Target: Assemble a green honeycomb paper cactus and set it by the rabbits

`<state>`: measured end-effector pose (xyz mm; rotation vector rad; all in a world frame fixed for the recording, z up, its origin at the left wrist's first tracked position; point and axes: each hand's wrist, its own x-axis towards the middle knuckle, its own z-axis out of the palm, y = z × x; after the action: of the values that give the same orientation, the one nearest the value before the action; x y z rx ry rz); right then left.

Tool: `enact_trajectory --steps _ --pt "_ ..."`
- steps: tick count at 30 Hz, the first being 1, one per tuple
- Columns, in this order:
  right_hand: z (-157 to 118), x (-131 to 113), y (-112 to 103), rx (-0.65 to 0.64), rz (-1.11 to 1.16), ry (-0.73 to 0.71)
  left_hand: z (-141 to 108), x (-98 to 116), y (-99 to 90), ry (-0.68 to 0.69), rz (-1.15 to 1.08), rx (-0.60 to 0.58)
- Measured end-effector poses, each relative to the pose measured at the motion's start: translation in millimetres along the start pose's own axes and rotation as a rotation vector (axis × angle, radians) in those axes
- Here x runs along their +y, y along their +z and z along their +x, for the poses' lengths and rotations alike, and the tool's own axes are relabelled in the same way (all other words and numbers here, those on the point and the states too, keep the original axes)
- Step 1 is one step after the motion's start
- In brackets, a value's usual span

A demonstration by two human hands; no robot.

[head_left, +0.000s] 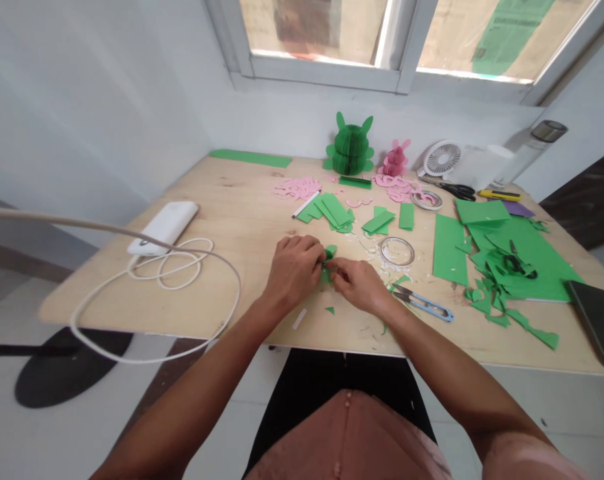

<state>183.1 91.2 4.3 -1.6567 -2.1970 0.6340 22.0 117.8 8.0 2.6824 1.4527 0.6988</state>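
My left hand (296, 268) is closed on a small green paper piece (331, 251) low over the table, its fingers curled round the left side. From the right, my right hand (358, 285) pinches the lower part of the same piece. Most of the paper is hidden behind my fingers. Below the hands lie a green paper scrap (330, 310) and a white strip (300, 319). Thread snips with a blue handle (429, 307) rest beside my right wrist. A roll of tape (397, 251) lies flat beyond that hand.
Folded green strips (335, 210) and pink paper scraps (297, 189) lie behind the hands. A green paper figure (351, 150) and a pink one (395, 159) stand by the wall. Green sheets (532, 257), black scissors (513, 265) and a phone (596, 323) are at right; a white power bank (165, 228) with cable at left.
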Motion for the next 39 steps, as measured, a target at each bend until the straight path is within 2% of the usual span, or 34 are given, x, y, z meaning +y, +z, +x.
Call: enact_trajectory --steps 12,20,39 --pt "-1.3 -2.9 0.8 -0.014 -0.15 0.018 4.1 -2.1 -3.1 -0.011 -0.091 -0.031" --pt "-4.7 -5.8 0.8 0.007 -0.285 -0.022 7.5 -4.7 -6.0 -0.017 -0.144 -0.051" --pt "-4.3 -4.2 0.7 0.02 -0.29 -0.041 9.7 -9.7 -8.7 -0.009 -0.209 -0.086"
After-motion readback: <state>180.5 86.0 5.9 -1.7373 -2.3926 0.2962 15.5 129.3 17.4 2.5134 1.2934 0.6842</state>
